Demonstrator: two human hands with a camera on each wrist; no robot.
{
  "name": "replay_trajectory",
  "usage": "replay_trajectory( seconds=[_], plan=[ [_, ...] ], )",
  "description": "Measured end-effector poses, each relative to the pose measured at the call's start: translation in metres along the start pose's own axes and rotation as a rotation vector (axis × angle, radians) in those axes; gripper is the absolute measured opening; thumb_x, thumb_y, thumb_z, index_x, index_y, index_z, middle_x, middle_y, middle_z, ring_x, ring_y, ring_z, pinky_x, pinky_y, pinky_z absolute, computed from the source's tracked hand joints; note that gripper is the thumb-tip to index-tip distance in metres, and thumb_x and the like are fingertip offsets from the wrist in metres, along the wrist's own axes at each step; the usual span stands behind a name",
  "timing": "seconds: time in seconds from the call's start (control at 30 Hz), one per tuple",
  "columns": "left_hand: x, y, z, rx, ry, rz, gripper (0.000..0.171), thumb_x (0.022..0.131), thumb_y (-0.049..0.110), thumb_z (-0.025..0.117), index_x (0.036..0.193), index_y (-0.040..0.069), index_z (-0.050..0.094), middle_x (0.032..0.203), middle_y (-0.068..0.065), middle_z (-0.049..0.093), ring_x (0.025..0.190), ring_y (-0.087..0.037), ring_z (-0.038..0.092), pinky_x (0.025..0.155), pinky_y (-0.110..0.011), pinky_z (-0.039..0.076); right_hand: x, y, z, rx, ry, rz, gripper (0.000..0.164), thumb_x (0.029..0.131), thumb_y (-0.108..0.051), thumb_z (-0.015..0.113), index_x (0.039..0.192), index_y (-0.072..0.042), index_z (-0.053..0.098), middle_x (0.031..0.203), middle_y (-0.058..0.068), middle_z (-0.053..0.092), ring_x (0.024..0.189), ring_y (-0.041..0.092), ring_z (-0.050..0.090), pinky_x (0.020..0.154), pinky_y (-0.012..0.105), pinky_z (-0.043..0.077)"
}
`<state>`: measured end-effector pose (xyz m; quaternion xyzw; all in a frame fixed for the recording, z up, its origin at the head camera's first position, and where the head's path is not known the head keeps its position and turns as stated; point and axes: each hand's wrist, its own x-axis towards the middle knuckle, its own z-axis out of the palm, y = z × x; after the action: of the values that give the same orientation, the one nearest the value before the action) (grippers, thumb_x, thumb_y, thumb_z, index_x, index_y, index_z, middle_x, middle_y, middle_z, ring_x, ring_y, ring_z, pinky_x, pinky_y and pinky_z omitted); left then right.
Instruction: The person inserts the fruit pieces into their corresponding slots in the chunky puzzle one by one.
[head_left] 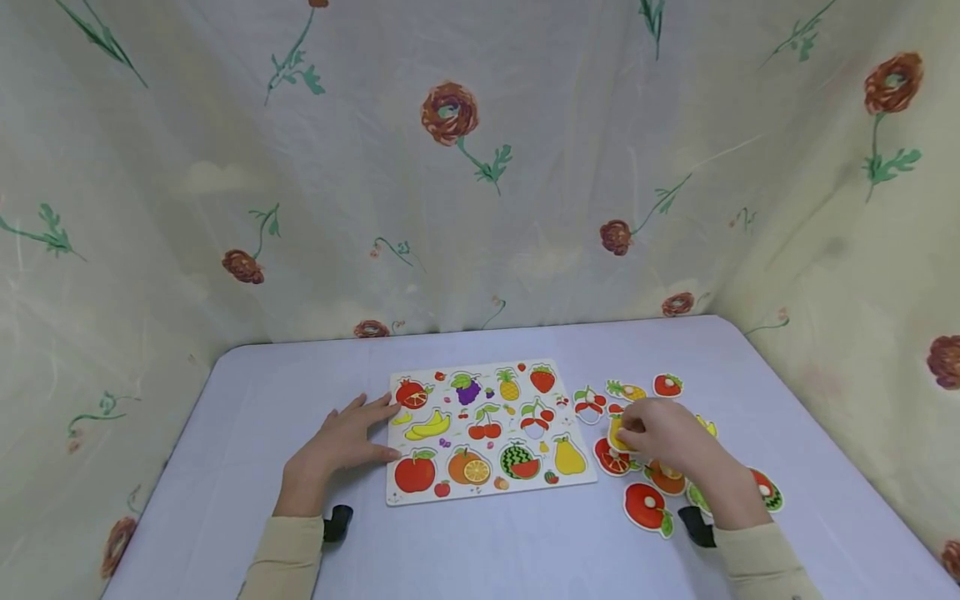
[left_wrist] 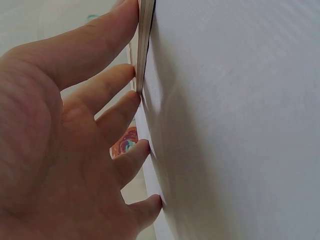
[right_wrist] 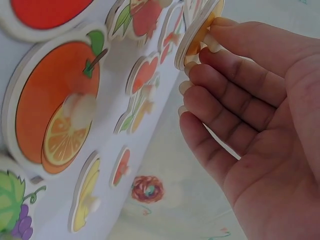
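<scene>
A white fruit puzzle board [head_left: 459, 433] lies on the table, printed with pictures such as bananas, grapes and a pear. My left hand [head_left: 345, 437] rests along its left side with fingers spread. In the left wrist view, the thumb and fingertips touch the board's edge [left_wrist: 145, 45]. Over the loose pieces on the right, my right hand [head_left: 667, 433] pinches a yellow puzzle piece [head_left: 619, 435] by its small knob. The right wrist view shows that piece [right_wrist: 200, 37] tilted on edge above the table; its printed face is mostly hidden.
Loose knobbed pieces lie right of the board: an apple [head_left: 641, 505], an orange [right_wrist: 40, 100], a pomegranate [head_left: 611, 458], a pineapple [head_left: 626, 391], a strawberry [head_left: 667, 384], bananas [right_wrist: 85, 192] and a watermelon [head_left: 768, 492]. Behind the table hangs a flowered curtain [head_left: 540, 167].
</scene>
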<state>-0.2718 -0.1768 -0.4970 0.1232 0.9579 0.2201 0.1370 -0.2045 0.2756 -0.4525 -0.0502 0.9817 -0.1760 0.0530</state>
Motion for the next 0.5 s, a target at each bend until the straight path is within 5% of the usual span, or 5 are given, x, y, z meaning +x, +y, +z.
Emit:
replay_trajectory(
  seconds=[0.5],
  plan=[
    [0.001, 0.0, 0.002, -0.002, 0.005, -0.003, 0.085, 0.076, 0.044, 0.081, 0.15, 0.028, 0.044, 0.163, 0.0, 0.032, 0.154, -0.036, 0.015, 0.12, -0.069, 0.013, 0.003, -0.026, 0.009, 0.037, -0.033, -0.082, 0.006, 0.087, -0.021, 0.076, 0.086, -0.017, 0.072, 0.073, -0.006, 0.059, 0.071, 0.013, 0.05, 0.061, 0.023, 0.044]
  ],
)
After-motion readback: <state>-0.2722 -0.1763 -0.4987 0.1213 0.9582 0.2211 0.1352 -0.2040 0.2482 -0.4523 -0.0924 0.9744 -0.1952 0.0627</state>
